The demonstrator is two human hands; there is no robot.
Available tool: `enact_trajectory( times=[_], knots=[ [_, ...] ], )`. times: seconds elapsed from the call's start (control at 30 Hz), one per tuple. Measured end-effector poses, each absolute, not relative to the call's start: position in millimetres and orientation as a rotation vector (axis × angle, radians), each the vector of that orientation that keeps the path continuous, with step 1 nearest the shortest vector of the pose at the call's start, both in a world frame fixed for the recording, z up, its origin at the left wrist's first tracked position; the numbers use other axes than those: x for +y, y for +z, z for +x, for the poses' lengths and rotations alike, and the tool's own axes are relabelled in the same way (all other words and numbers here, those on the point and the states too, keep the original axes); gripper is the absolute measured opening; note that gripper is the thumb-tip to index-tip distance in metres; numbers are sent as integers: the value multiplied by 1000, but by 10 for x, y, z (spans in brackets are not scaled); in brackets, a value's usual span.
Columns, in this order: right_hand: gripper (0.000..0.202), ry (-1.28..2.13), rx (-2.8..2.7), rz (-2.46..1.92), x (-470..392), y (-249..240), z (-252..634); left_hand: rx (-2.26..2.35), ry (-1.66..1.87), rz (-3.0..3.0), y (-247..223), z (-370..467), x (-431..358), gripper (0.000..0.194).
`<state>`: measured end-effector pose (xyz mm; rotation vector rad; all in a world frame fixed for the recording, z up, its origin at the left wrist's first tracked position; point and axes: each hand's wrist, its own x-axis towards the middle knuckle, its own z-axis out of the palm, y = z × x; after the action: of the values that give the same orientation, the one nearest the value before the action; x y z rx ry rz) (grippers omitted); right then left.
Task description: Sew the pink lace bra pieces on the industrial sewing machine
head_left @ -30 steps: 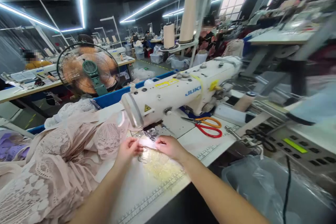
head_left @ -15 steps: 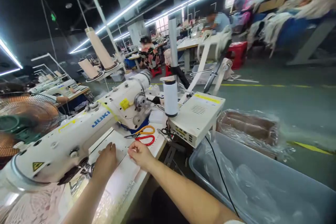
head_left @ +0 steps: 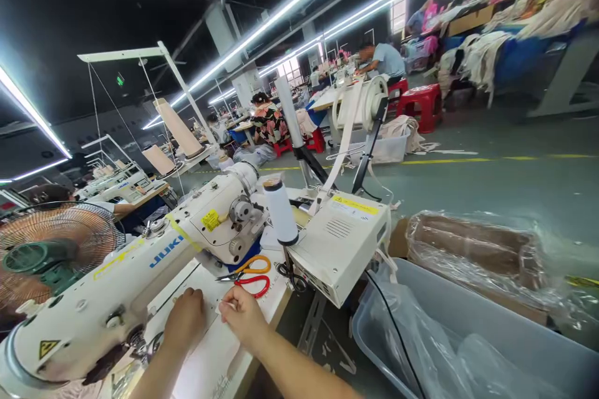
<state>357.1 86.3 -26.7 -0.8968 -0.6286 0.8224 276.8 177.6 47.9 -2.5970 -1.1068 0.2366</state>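
Observation:
My left hand [head_left: 185, 319] rests low over the white sewing table [head_left: 208, 358], close under the arm of the JUKI sewing machine [head_left: 159, 277]. Its fingers point forward and curl down, and what lies beneath them is hidden. To its right, my right hand [head_left: 244, 318] has thumb and forefinger pressed together at a small whitish bit that I cannot make out. Just beyond both hands lie thread snips with an orange handle [head_left: 256, 264] and a red handle [head_left: 258, 287], their dark blades pointing left.
A white thread spool [head_left: 281, 212] stands beside a control box [head_left: 339, 230] at the table's right. Below right sits a grey bin [head_left: 449, 312] with clear plastic. A fan [head_left: 42, 255] is at left. Co-workers sit farther back, one in a floral top [head_left: 270, 120].
The camera view has shifted, so the machine and table appear farther left and the bin shows more. Both hands keep nearly the same pose over the table; the right still pinches.

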Motion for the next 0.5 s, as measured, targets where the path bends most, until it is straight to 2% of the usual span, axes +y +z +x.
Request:
enact_trajectory(
  times=[0.3, 0.5],
  knots=[
    [17, 926, -498, -791, 826, -396, 3553, -1543, 343, -2529, 493, 2497, 1685, 23],
    [17, 973, -473, -755, 764, -450, 3558, -1768, 244, -2458, 432, 2595, 1762, 30]
  ],
)
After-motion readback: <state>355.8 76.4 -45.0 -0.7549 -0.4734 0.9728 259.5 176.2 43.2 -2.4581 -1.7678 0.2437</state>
